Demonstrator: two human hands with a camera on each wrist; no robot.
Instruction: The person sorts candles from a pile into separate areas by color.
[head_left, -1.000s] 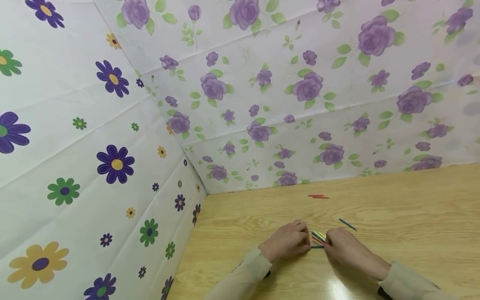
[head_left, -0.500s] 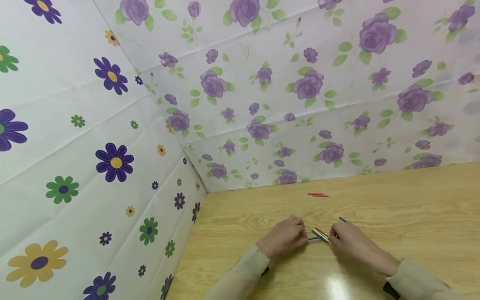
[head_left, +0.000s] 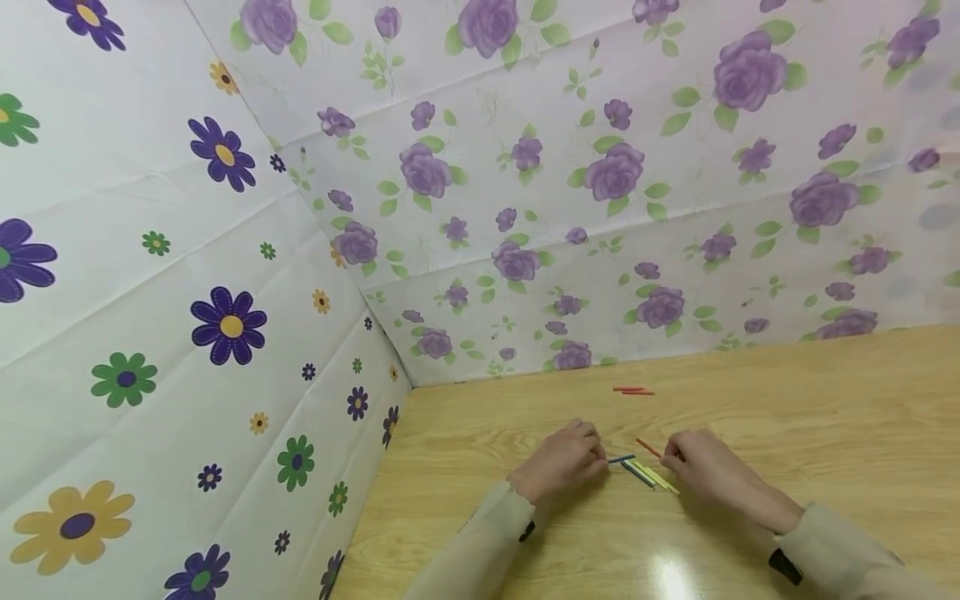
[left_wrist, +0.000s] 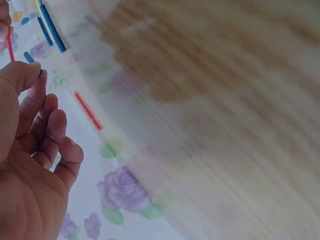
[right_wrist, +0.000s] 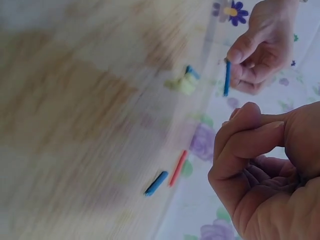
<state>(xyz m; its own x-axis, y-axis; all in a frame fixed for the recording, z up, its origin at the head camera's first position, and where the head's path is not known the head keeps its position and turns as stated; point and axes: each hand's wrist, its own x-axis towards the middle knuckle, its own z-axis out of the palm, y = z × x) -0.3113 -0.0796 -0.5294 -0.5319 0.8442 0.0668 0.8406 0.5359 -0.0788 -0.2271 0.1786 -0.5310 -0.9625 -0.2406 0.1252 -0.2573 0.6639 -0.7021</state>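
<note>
Sticks (head_left: pixel 648 476) (blue, yellow) lay on the table (head_left: pixel 787 417); left hand (head_left: pixel 561 471) pinched a blue stick (head_left: pixel 619 459), right hand (head_left: pixel 701 468) a red one (head_left: pixel 648 448).

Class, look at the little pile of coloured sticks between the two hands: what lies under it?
Under the sticks only the wooden table shows. Anything beneath the lowest sticks is hidden.

Head view is taken from above, facing forward and down onto the table (head_left: pixel 787 417) corner, at moderate range. Both wrist views are held close and blurred. The coloured sticks (head_left: pixel 645 472) are shared by all three.
</note>
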